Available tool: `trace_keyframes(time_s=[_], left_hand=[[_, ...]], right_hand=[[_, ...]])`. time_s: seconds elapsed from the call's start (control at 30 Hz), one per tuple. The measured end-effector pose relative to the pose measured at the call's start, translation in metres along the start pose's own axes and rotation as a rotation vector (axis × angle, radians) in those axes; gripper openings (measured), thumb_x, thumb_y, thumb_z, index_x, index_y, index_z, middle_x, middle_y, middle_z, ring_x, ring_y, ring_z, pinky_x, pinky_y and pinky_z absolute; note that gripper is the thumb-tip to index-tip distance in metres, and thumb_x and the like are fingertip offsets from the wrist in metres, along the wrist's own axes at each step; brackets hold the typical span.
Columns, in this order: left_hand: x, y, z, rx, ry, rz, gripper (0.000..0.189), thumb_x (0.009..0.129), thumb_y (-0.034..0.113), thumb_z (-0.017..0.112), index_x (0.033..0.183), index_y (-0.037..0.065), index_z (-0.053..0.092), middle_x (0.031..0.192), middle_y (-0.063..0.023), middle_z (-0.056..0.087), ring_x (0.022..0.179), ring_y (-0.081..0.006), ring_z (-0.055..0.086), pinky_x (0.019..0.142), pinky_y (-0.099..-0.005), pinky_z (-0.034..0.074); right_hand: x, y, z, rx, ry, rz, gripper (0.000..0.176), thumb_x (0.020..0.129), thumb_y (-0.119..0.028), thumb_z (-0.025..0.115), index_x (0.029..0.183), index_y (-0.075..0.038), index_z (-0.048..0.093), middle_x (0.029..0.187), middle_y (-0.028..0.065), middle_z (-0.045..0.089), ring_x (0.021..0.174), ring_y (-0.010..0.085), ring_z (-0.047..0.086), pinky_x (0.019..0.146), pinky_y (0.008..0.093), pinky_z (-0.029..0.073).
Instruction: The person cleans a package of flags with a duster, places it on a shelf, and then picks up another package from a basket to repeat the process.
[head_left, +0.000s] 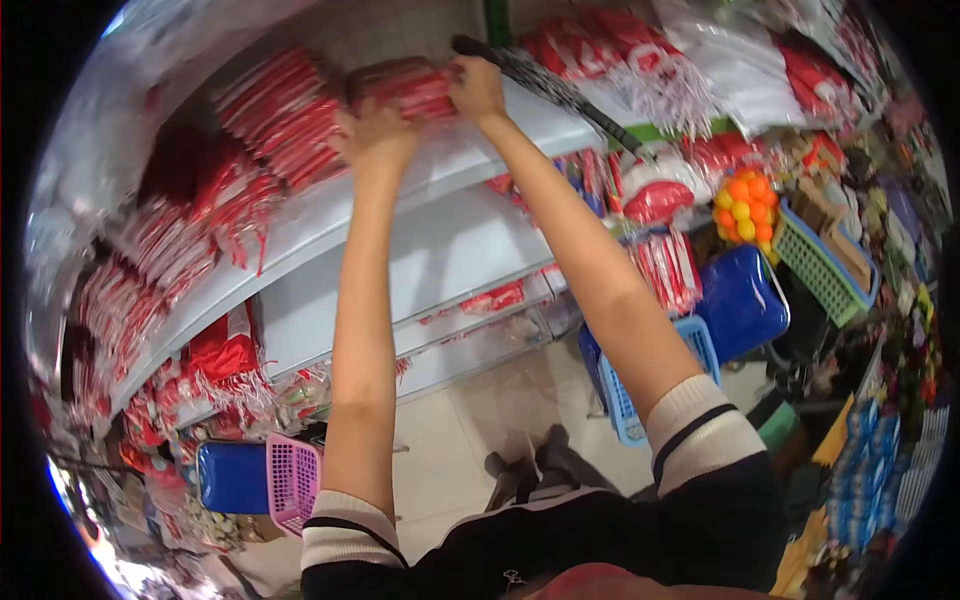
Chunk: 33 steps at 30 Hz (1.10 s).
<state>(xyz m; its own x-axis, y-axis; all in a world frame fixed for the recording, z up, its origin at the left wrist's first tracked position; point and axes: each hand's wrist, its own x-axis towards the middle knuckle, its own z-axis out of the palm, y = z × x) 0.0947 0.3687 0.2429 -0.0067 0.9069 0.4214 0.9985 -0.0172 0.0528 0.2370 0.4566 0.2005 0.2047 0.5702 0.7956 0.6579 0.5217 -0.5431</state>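
Observation:
On the upper white shelf, a stack of red plastic-wrapped packets [408,88] lies between my two hands. My left hand [380,138] is at its front left corner, the fingers bent over the near edge and slightly blurred. At the right end, my right hand [478,90] curls its fingers against the stack. A dark patterned rod-like bundle [555,92] lies just right of my right hand, angled across the shelf. Left of my left hand stands a taller row of similar red packets [285,115]. What the packets contain cannot be made out.
Below is a lower white shelf [430,260]. More red bagged goods [235,195] line the left. Blue stools [740,300], a light-blue basket [700,340], a pink basket [292,482] and a green basket [820,265] stand around. Orange and yellow balls [745,208] hang on the right.

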Motion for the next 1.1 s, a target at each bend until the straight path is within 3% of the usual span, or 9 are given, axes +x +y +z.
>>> trace_keyframes(time_s=[0.13,0.2,0.23,0.3,0.53,0.7,0.83,1.0,1.1], left_hand=[[-0.038,-0.004,0.018,-0.302,0.457,0.165,0.047,0.082,0.037,0.056,0.125,0.019,0.051,0.131,-0.0136,0.045,0.116,-0.0350,0.041,0.096,-0.0552,0.029],[-0.114,0.020,0.036,-0.926,0.576,0.088,0.033,0.083,0.020,0.056,0.114,0.008,0.056,0.117,-0.0118,0.055,0.103,-0.0258,0.049,0.091,-0.0428,0.035],[-0.146,0.033,0.056,-0.989,0.489,0.002,0.027,0.082,0.013,0.056,0.108,0.005,0.057,0.110,-0.0100,0.057,0.099,-0.0227,0.051,0.089,-0.0383,0.036],[-0.207,0.064,0.113,-1.045,0.256,-0.093,0.015,0.081,0.003,0.054,0.095,0.002,0.058,0.097,-0.0070,0.060,0.091,-0.0200,0.053,0.084,-0.0328,0.038],[-0.349,0.173,0.287,-1.227,-0.591,0.021,0.011,0.082,0.001,0.052,0.088,0.002,0.062,0.088,-0.0093,0.062,0.081,-0.0205,0.057,0.076,-0.0301,0.043],[-0.381,0.260,0.407,-1.045,-0.837,0.296,0.018,0.081,0.012,0.057,0.095,0.004,0.063,0.093,-0.0119,0.062,0.086,-0.0283,0.058,0.075,-0.0354,0.046],[-0.387,0.311,0.515,-0.703,-0.744,0.293,0.036,0.077,0.021,0.062,0.105,0.000,0.057,0.101,-0.0203,0.059,0.094,-0.0352,0.058,0.081,-0.0410,0.047],[-0.377,0.349,0.578,-0.754,-1.199,-0.485,0.061,0.071,0.040,0.068,0.109,-0.005,0.052,0.103,-0.0259,0.059,0.092,-0.0326,0.061,0.080,-0.0400,0.047],[-0.398,0.349,0.645,-0.622,-0.901,-0.249,0.057,0.070,0.037,0.070,0.108,-0.003,0.054,0.090,-0.0208,0.064,0.085,-0.0312,0.062,0.073,-0.0395,0.048]], right_hand=[[-0.075,-0.023,-0.066,0.054,0.020,0.038,0.031,0.075,-0.009,0.059,0.105,0.000,0.054,0.101,0.0250,0.048,0.086,0.0398,0.054,0.073,0.0423,0.045],[-0.203,-0.007,-0.121,-0.007,0.100,0.002,0.023,0.078,-0.008,0.059,0.100,-0.001,0.055,0.100,0.0210,0.050,0.089,0.0363,0.054,0.075,0.0397,0.044],[-0.259,0.012,-0.138,0.009,-0.069,0.246,0.027,0.073,-0.009,0.060,0.099,-0.003,0.057,0.116,0.0217,0.047,0.099,0.0386,0.054,0.081,0.0412,0.046],[-0.336,0.049,-0.180,0.109,-0.171,0.640,0.020,0.072,-0.001,0.058,0.093,-0.004,0.058,0.097,0.0167,0.052,0.085,0.0360,0.055,0.071,0.0409,0.046],[-0.504,0.174,-0.286,-0.324,-0.113,0.982,0.013,0.073,0.007,0.053,0.084,0.001,0.059,0.085,0.0124,0.054,0.066,0.0242,0.056,0.060,0.0335,0.045],[-0.555,0.223,-0.307,-0.335,-0.090,1.040,0.018,0.074,0.009,0.053,0.087,0.000,0.061,0.088,0.0107,0.053,0.069,0.0187,0.057,0.052,0.0270,0.045],[-0.555,0.233,-0.313,-0.231,-0.089,1.129,0.017,0.075,0.007,0.052,0.090,0.000,0.059,0.090,0.0119,0.053,0.072,0.0227,0.057,0.056,0.0301,0.046],[-0.573,0.237,-0.324,-0.207,-0.077,1.184,0.015,0.078,0.006,0.052,0.089,0.000,0.059,0.089,0.0103,0.053,0.072,0.0206,0.056,0.057,0.0294,0.046],[-0.586,0.235,-0.332,-0.187,-0.052,1.209,0.014,0.078,0.006,0.052,0.088,-0.001,0.060,0.088,0.0094,0.053,0.071,0.0195,0.056,0.056,0.0287,0.045]])
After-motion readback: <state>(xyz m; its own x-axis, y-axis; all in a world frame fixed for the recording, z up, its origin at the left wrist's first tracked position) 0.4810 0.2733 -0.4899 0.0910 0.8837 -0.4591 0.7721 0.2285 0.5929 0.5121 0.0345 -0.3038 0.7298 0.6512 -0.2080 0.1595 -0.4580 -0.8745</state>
